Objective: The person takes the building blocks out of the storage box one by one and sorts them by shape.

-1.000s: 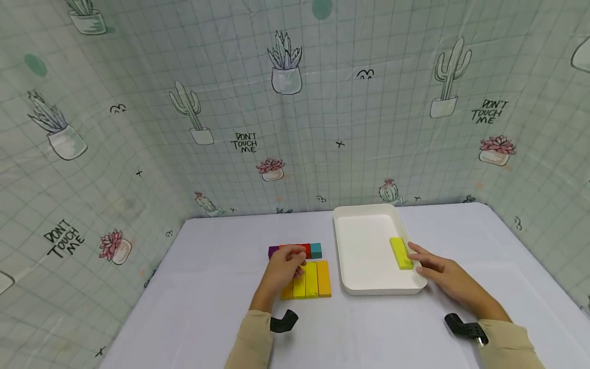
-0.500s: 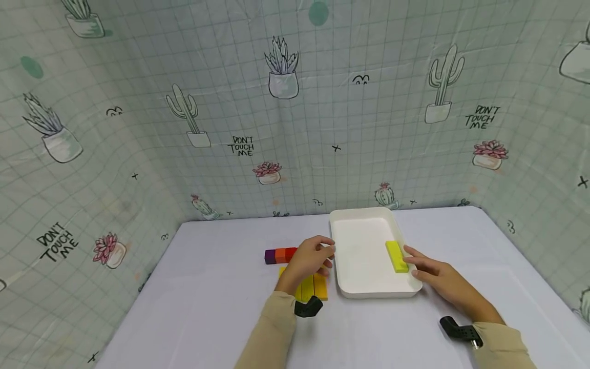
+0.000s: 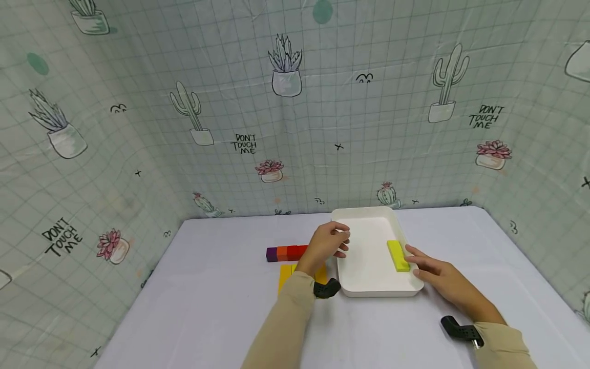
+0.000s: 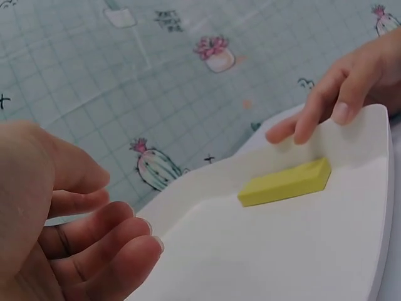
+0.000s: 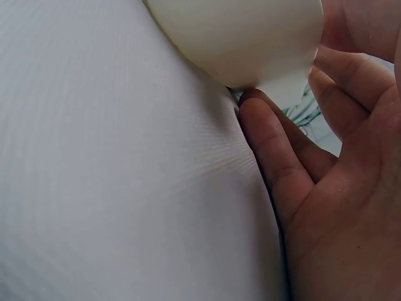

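Note:
My left hand (image 3: 326, 245) hovers over the left rim of a white tray (image 3: 364, 279), fingers loosely curled. In the left wrist view nothing shows between the thumb and fingers of this hand (image 4: 81, 232). A yellow rectangular block (image 3: 398, 256) lies in the tray along its right wall. At that wall rests my right hand (image 3: 444, 279), fingertips right at the rim and fingers fairly straight. The right wrist view has this hand (image 5: 313, 169) beside the tray's outer wall (image 5: 250, 44), fingertips low by its underside.
Left of the tray is a row of small blocks, purple (image 3: 272, 254), orange (image 3: 282, 253) and red (image 3: 295, 252). Yellow and amber blocks (image 3: 285, 274) lie nearer, partly behind the left forearm. A patterned cloth (image 3: 313, 113) rises behind the white table (image 3: 207, 287).
My left hand has moved right from above the coloured blocks to the tray's left rim. The right hand stays at the right rim, and the yellow block in the tray has not moved.

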The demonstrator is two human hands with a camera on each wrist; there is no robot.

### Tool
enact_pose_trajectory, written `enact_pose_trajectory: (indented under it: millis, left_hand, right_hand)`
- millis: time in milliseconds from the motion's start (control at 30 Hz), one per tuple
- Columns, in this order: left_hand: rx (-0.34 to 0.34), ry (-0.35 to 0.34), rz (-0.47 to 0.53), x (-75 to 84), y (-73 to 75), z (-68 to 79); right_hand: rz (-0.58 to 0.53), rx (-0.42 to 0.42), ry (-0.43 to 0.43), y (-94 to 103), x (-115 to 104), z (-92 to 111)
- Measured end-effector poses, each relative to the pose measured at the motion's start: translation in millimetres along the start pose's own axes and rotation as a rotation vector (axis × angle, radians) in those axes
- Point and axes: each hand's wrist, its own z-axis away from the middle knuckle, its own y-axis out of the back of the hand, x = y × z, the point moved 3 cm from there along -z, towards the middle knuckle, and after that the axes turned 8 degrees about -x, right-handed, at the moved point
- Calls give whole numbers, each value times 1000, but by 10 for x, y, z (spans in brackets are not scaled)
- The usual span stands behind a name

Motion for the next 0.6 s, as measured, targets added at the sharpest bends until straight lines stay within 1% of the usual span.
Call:
enact_pose_trajectory:
  millis: [167, 267, 367, 467, 600]
  left_hand:
    - [-29, 11, -15, 31, -130, -47]
    - [-34, 23, -23, 36, -214, -70]
    - [-34, 48, -52, 33, -294, -98]
    - [-58, 65, -85, 34, -365, -144]
    - [-92, 51, -110, 51, -428, -219]
  right_hand:
    - [-5, 7, 0, 1, 0, 32]
    - [-10, 7, 5, -10, 17, 37]
    - [-5, 5, 6, -17, 35, 40]
    - [17, 11, -3, -11, 48, 39]
    - [37, 18, 8, -2, 42, 17]
